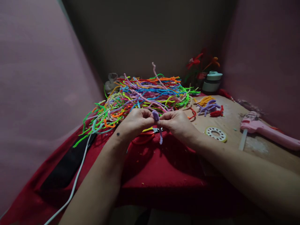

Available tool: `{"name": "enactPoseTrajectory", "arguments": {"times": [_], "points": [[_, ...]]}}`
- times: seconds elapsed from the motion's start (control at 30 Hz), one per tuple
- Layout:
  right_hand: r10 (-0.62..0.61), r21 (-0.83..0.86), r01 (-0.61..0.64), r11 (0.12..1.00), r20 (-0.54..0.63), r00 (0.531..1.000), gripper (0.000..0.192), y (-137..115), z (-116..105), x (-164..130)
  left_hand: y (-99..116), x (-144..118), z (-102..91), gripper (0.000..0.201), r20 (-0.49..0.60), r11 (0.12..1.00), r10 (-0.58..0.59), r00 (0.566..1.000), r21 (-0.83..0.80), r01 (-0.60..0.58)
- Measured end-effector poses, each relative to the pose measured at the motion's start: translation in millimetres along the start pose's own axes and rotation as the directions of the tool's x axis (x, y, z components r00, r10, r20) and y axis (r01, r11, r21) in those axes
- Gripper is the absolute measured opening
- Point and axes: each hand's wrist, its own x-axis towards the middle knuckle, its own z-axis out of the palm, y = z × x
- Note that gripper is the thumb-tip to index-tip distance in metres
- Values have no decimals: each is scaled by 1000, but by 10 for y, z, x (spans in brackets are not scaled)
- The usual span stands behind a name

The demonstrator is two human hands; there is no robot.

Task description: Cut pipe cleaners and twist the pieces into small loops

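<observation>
My left hand [136,121] and my right hand [176,123] meet over the red cloth [164,168], both pinching a small purple pipe cleaner [156,116]. Its upper end is bent into a short loop between my fingertips, and a thin tail [160,137] hangs down below them. Just behind my hands lies a big tangled heap of coloured pipe cleaners [145,93]. Something metal, maybe scissors [157,129], shows under my fingers, mostly hidden.
A pink glue gun [264,129] lies at the right on the wooden board. A round white ring [216,133] is next to my right hand. Short orange, purple and red bent pieces [208,106], a jar [212,82] and pipe-cleaner flowers [199,64] stand behind. A white cable [77,178] crosses left.
</observation>
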Motion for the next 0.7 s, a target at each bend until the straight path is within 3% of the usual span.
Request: {"name": "enactPoseTrajectory", "arguments": {"times": [0.23,0.7], "points": [[33,71,-35,997,26,999,20,-18,-12,15,43,-29,37,14,-18,991,110,994,-70,-111],[16,33,-18,999,53,998,11,-21,-48,21,32,-36,58,7,4,988,148,989,-43,-148]]}}
